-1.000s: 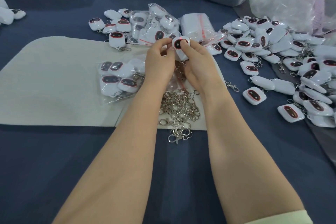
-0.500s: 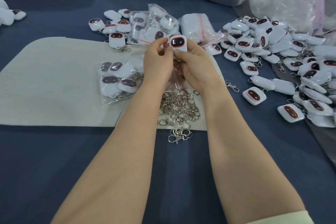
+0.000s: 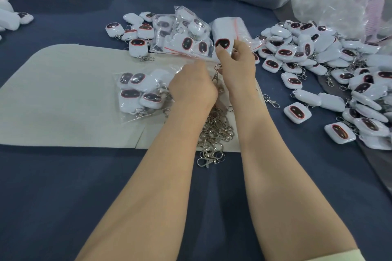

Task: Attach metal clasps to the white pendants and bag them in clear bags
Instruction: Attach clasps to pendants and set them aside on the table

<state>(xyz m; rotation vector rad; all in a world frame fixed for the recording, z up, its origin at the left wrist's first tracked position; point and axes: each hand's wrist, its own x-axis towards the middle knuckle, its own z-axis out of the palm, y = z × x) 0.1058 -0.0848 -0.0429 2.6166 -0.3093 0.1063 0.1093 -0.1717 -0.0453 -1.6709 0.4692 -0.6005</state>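
Right hand (image 3: 237,60) now alone grips one pendant (image 3: 222,43), one clasp (image 3: 216,77) dangling; left hand (image 3: 191,88) has dropped off, its grip hidden.

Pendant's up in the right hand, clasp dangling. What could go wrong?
1. The attached clasp dangles near the loose clasp pile and may snag.
2. The right hand has only a fingertip grip on the pendant; it could slip.
3. The left hand may nudge the filled bag beside it.
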